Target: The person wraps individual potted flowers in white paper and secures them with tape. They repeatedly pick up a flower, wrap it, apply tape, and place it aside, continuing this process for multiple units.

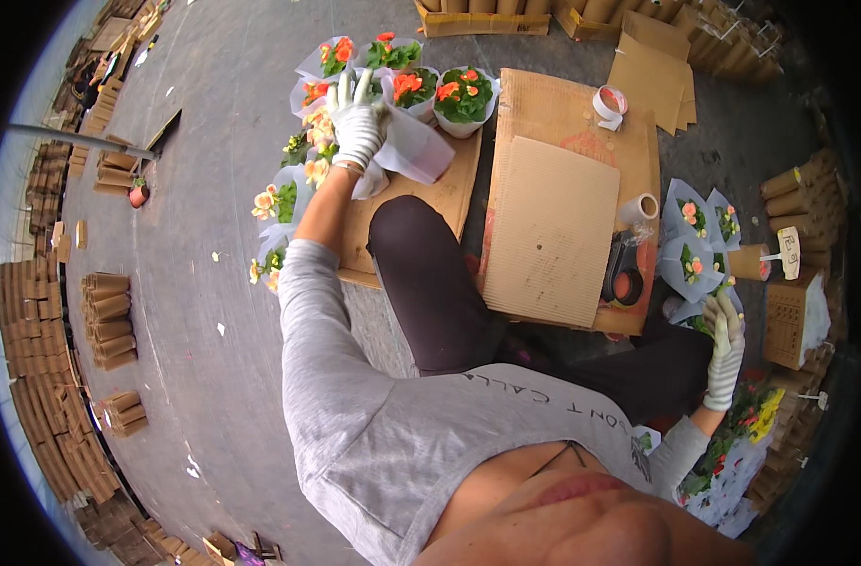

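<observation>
My left hand (358, 124), in a white striped glove, reaches over a group of potted begonias. It holds a plant in a white sleeve (417, 145), which tilts with its pot end towards me; the palm side of the grip is hidden. Around it stand sleeved orange begonias (466, 95) and paler peach ones (266, 201), partly on a flat cardboard sheet (466, 180). On the other side, my gloved right hand (726, 343) is at a cluster of sleeved peach begonias (692, 265). Its fingers overlap the nearest plant (699, 324); whether they grip it is hidden.
Before me lies a cardboard box (550, 99) bearing a corrugated sheet (554, 233), a tape roll (609, 106), a clear roll (640, 209) and a black tape dispenser (623, 272). Bundled brown cardboard tubes (110, 318) stand on the dark floor. More flowers (731, 442) are at lower right.
</observation>
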Available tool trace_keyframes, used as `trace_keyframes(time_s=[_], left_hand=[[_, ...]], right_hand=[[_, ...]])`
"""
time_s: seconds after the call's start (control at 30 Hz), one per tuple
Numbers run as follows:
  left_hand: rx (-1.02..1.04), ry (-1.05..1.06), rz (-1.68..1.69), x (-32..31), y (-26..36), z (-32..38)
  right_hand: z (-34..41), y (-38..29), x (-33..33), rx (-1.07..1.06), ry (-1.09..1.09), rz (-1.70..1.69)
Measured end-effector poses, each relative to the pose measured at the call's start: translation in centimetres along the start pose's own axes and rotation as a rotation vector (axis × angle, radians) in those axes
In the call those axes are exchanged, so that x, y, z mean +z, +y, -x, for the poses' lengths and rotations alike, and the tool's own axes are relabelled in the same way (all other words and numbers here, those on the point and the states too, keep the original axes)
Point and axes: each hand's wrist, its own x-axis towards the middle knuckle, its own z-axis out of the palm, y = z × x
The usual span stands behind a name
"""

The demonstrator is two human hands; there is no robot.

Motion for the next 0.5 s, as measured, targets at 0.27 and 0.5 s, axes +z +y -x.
trace_keyframes(time_s=[0.27,0.5], left_hand=[[0.289,0.204,0.366,-16.9,14.6,-3.5],[0.688,0.228,0.422,-18.8,25.8,4.8]], right_hand=[[-5.4,-2.2,14.6,-0.168,-0.338,-0.184],[-4.2,4.7,23.3,-0.063,-0.249,-0.124]])
